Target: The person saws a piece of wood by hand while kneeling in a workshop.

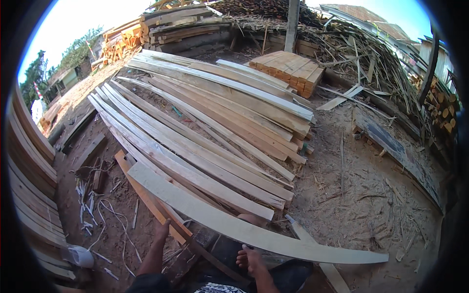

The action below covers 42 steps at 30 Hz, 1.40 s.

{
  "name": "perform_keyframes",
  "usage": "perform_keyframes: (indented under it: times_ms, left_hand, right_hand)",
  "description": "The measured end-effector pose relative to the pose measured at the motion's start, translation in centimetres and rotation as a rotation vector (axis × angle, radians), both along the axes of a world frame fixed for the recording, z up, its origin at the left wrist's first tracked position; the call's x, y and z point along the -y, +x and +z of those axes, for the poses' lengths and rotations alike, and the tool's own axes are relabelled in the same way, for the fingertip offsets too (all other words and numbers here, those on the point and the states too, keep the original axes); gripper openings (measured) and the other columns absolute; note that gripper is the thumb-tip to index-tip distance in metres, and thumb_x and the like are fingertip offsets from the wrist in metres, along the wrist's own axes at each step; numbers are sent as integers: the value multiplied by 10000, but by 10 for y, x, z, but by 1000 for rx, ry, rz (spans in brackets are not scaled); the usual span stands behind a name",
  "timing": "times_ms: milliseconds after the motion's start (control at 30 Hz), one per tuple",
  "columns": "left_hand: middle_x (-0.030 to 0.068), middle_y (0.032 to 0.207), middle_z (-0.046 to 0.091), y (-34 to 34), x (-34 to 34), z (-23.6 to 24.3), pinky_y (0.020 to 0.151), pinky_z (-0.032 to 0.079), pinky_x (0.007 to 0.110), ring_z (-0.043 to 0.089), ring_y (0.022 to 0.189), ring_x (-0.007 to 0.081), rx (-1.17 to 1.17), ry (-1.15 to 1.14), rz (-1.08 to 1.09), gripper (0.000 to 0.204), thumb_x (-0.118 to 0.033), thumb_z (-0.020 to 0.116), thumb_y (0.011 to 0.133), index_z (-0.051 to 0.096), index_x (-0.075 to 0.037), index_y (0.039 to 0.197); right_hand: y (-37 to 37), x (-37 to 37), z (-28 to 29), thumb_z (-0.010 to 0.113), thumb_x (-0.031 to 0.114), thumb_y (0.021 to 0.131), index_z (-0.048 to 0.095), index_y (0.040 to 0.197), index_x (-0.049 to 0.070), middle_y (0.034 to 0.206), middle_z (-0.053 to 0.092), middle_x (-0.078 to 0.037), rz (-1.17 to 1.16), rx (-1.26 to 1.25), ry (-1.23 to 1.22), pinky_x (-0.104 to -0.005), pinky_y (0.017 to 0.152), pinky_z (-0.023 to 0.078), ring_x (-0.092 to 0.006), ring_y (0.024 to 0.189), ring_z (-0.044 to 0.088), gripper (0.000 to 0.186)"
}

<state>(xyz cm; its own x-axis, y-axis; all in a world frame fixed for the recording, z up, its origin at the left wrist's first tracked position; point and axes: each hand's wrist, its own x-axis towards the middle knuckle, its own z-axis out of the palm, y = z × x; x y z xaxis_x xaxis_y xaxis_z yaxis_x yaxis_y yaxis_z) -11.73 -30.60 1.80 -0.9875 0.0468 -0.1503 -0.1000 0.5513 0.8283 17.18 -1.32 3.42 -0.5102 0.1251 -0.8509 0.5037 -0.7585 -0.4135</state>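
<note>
A long pale board (215, 219) lies slantwise before me, its far-left end over an orange-brown plank (141, 204). At that plank's left edge is my left hand (162, 231), fingers pointing forward; whether it touches the wood is hard to tell. My right hand (251, 260) is just below the pale board's near edge, fingers curled in and thumb on top, with nothing visible in it. Between my hands a dark narrow bar (215, 259) runs slantwise near my legs. Beyond the pale board, several long sawn boards (195, 161) lie side by side.
Stacked planks (31, 195) line the left side. A white roll (80, 256) and loose cord (122, 222) lie nearby. Short timbers (288, 68) are piled at the back by a post (291, 27). Slab offcuts (381, 63) heap up behind; a dark panel (398, 151) lies right.
</note>
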Motion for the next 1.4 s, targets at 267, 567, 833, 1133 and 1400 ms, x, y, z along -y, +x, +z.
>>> perform_keyframes:
  times_ms: [267,567,833,1133,1400]
  left_hand:
    - [91,764,594,23,-85,-56,550,502,426,581,615,261,679,1000,544,315,-291,632,897,563,-54,1092]
    - [81,705,511,83,-95,85,543,456,383,496,558,211,527,1275,557,369,-475,478,954,490,-108,917]
    - [151,1020,613,106,-130,115,653,574,443,660,761,269,474,886,237,406,-331,569,968,493,-3,1195]
    - [195,925,648,161,-184,131,608,600,403,689,730,294,595,513,-222,476,-312,643,929,496,91,1135]
    - [115,697,661,174,-248,171,646,516,414,659,677,272,-124,-363,-816,469,-525,733,783,695,-59,811]
  right_hand:
    - [7,69,70,619,501,860,424,1370,67,1162,590,-247,1019,-180,1329,-541,844,507,-436,1012,626,697]
    - [64,18,73,764,353,797,561,1227,52,1043,668,-175,851,-349,1289,-429,770,531,-319,925,665,562]
    - [177,-90,147,672,406,876,668,998,61,821,664,-136,811,-162,1140,-422,709,489,-286,733,629,366]
    - [262,-185,130,539,427,936,660,832,35,649,598,-174,793,156,1248,-422,616,458,-327,619,588,424]
    - [250,-251,89,659,596,784,739,759,31,620,652,-98,702,247,1125,-346,633,494,-190,598,621,571]
